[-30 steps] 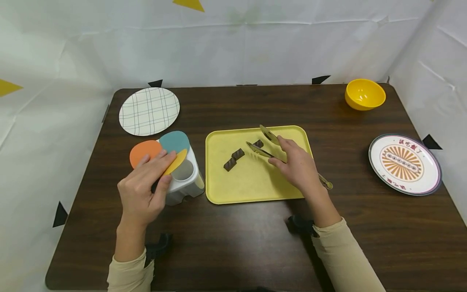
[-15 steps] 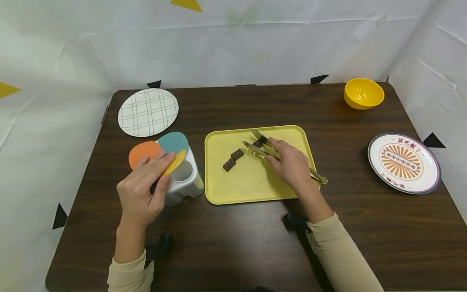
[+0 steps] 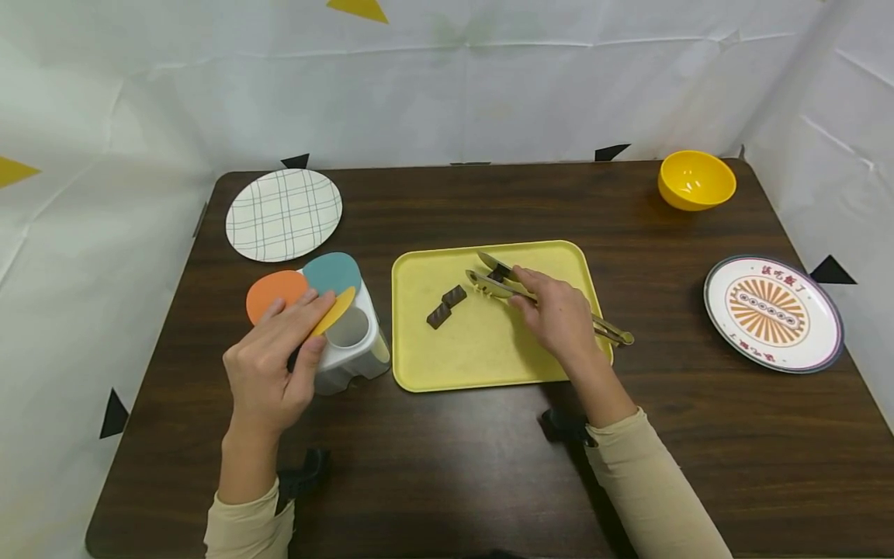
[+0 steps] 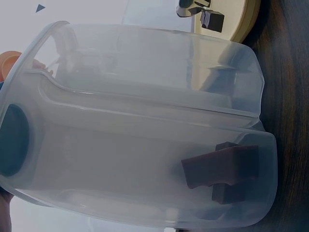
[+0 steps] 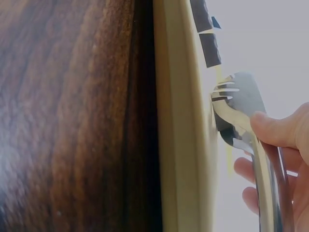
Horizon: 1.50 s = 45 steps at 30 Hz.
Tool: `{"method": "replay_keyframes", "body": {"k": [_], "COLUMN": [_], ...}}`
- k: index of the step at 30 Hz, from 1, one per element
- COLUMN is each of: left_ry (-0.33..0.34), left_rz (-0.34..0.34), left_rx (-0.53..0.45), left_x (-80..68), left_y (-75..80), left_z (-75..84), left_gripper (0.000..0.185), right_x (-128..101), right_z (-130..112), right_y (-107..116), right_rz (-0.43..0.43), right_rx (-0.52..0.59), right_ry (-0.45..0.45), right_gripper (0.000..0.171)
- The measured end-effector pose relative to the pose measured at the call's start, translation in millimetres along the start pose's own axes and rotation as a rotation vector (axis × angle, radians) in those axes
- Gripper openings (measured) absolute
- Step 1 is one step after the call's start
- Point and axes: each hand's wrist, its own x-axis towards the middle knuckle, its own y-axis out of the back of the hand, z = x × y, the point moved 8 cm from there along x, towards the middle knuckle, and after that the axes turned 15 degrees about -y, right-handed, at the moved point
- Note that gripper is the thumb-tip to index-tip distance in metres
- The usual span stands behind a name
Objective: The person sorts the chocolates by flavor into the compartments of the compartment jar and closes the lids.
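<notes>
My left hand (image 3: pixel 272 357) holds the yellow lid (image 3: pixel 334 310) tilted up from a white multi-section container (image 3: pixel 352 361), fingers behind it and thumb near its lower edge. Orange (image 3: pixel 268 293) and teal (image 3: pixel 331 272) lids top the other sections. In the left wrist view, brown chocolate pieces (image 4: pixel 222 166) lie inside the translucent container. My right hand (image 3: pixel 559 310) grips metal tongs (image 3: pixel 492 286) over the yellow tray (image 3: pixel 475 357). A dark chocolate piece (image 3: pixel 498 272) sits between the tong tips. Two more chocolates (image 3: pixel 447 307) lie to its left on the tray.
A white checked plate (image 3: pixel 285 216) lies at the back left. A yellow bowl (image 3: pixel 697 180) stands at the back right, and a plate with an orange pattern (image 3: pixel 775 314) rests on the right of the dark wooden table (image 3: pixel 433 473). White sheets hang behind.
My right hand has moved slightly left with the tongs, and their tips have come down around the chocolate and drawn closer together. The left hand keeps its place on the yellow lid.
</notes>
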Motion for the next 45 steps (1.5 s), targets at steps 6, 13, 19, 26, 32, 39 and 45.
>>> {"method": "replay_keyframes", "body": {"k": [6,13,19,26,32,39,45], "left_ry": [0.005,0.011,0.015,0.01,0.026,0.03,0.017], "left_rz": [-0.006,-0.002,0.002,0.027,0.017,0.013,0.034], "left_rx": [-0.011,0.002,0.013,0.021,0.044,0.051,0.048], "left_x": [0.3,-0.8,-1.3,-1.0,-3.6,-4.2,-3.5], "left_y": [-0.9,-0.6,-0.5,0.7,1.7,2.2,3.0], "left_z": [-0.9,-1.4,-1.8,-1.5,-3.9,-4.3,-3.1], "left_gripper": [0.044,0.045,0.046,0.048,0.05,0.051,0.051], "right_x": [-1,-8,-20,-40,-58,-71,-79], "right_z": [-4,-22,-42,-78,-111,-136,-147], "right_y": [8,25,39,53,57,46,34], "right_rz": [0.063,0.11,0.125,0.168,0.151,0.095,0.085], "right_rx": [0.024,0.101,0.202,0.293,0.362,0.384,0.376], "right_ry": [0.048,0.137,0.224,0.411,0.54,0.626,0.667], "right_gripper": [0.045,0.048,0.05,0.05,0.051,0.049,0.048]}}
